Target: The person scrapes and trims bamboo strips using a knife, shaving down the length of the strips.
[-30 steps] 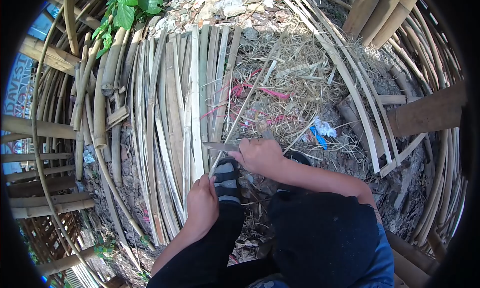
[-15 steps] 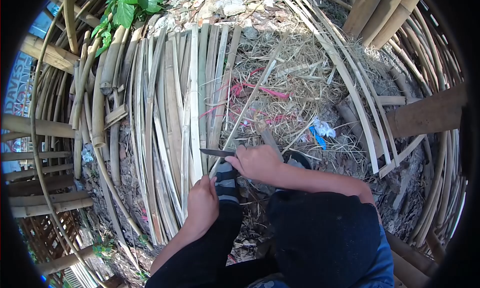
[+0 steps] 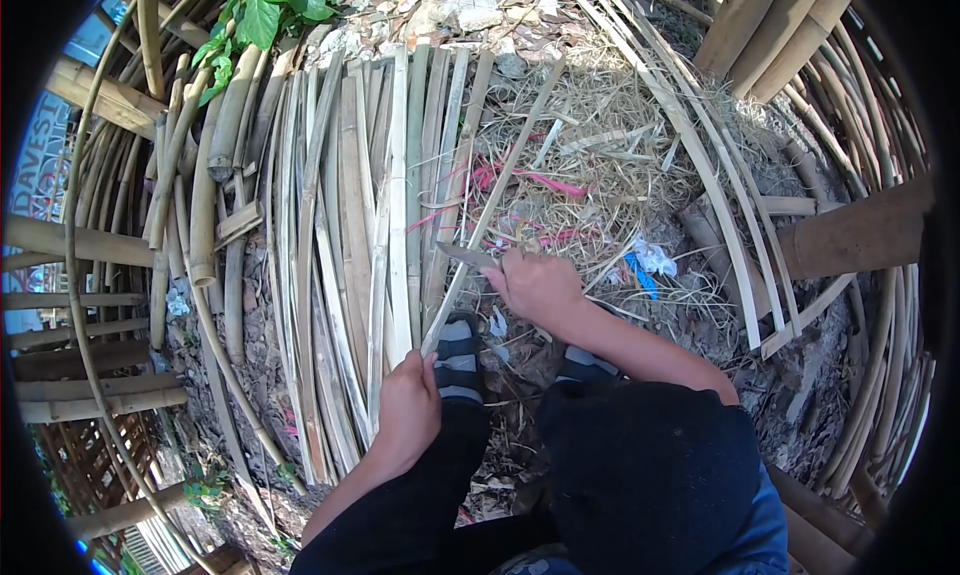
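My left hand is closed around the near end of a thin bamboo strip, which slants up and away to the right. In my right hand is a knife, its blade lying across the strip partway along. Fingers wrap the knife's handle and mostly hide it. Left of the held strip, many split bamboo slats lie side by side on the ground, their near ends beside my left hand. My sandalled left foot is just right of that hand.
Shavings and pink plastic string litter the ground ahead. Several long strips lie at the right, near a blue and white scrap. Bamboo poles stand along the left, with a leafy plant at the top.
My right hand and the knife have moved away from my left hand, up along the strip and to the right. The strip shows more fully. My left hand has hardly moved.
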Demonstrator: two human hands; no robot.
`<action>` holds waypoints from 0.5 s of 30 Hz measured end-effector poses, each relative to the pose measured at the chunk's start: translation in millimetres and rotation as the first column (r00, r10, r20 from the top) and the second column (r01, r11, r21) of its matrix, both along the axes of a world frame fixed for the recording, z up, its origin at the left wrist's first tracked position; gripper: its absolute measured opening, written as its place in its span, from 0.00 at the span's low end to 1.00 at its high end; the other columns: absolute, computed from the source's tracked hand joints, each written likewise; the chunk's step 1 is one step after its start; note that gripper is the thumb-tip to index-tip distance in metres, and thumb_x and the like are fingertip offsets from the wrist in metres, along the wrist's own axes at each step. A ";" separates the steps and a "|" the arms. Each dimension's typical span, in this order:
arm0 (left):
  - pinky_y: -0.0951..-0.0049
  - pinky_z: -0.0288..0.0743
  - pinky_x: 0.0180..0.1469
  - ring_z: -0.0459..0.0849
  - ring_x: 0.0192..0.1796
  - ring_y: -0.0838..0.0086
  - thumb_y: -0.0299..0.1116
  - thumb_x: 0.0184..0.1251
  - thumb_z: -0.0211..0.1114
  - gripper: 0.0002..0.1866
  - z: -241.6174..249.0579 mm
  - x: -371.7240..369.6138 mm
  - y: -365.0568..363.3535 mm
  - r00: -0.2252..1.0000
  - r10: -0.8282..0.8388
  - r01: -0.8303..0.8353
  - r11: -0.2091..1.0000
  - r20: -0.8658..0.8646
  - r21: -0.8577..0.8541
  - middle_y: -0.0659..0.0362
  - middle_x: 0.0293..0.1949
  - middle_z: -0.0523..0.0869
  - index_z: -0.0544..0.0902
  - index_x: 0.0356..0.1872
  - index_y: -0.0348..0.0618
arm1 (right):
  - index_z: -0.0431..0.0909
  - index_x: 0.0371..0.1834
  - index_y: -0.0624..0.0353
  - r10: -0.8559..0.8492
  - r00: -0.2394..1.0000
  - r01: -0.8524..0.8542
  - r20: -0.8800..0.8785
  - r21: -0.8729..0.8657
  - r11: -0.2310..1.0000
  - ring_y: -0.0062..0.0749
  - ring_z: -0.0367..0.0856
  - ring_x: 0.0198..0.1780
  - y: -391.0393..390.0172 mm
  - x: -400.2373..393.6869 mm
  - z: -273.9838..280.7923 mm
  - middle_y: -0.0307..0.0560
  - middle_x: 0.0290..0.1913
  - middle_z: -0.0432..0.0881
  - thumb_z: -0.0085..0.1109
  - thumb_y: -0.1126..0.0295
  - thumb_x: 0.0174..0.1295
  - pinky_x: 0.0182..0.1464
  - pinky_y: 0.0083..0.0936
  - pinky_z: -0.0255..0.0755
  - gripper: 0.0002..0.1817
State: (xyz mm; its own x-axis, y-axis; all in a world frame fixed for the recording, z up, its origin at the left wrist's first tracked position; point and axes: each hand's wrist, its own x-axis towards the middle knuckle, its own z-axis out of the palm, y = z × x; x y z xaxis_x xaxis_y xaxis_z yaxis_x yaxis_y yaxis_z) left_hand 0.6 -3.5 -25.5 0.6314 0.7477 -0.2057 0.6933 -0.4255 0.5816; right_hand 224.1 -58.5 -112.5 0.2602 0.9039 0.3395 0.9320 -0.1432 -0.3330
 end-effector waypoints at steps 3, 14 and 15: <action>0.47 0.73 0.32 0.82 0.30 0.38 0.28 0.77 0.56 0.12 -4.0 -2.7 -0.7 1.000 0.004 -0.004 1.000 -0.008 -0.018 0.35 0.25 0.81 0.76 0.32 0.30 | 0.76 0.26 0.58 -0.063 0.997 0.067 0.049 -0.080 0.995 0.40 0.80 0.14 1.4 14.8 2.1 0.46 0.15 0.78 0.56 0.48 0.71 0.16 0.37 0.73 0.24; 0.47 0.73 0.32 0.82 0.30 0.38 0.29 0.77 0.57 0.13 1.0 2.2 -1.8 0.999 0.032 -0.034 0.998 -0.039 -0.056 0.35 0.24 0.81 0.76 0.32 0.30 | 0.77 0.25 0.58 -0.038 0.998 0.032 -0.053 -0.112 0.993 0.43 0.81 0.15 5.1 22.9 3.9 0.49 0.15 0.79 0.53 0.49 0.72 0.22 0.40 0.77 0.25; 0.47 0.72 0.31 0.82 0.29 0.38 0.29 0.77 0.57 0.13 -1.6 2.2 -1.2 0.999 0.028 -0.029 0.999 -0.031 -0.033 0.35 0.24 0.81 0.76 0.31 0.30 | 0.78 0.26 0.59 -0.030 0.998 0.022 -0.057 -0.125 0.992 0.44 0.81 0.15 3.8 21.0 11.0 0.50 0.15 0.79 0.53 0.49 0.72 0.16 0.40 0.73 0.25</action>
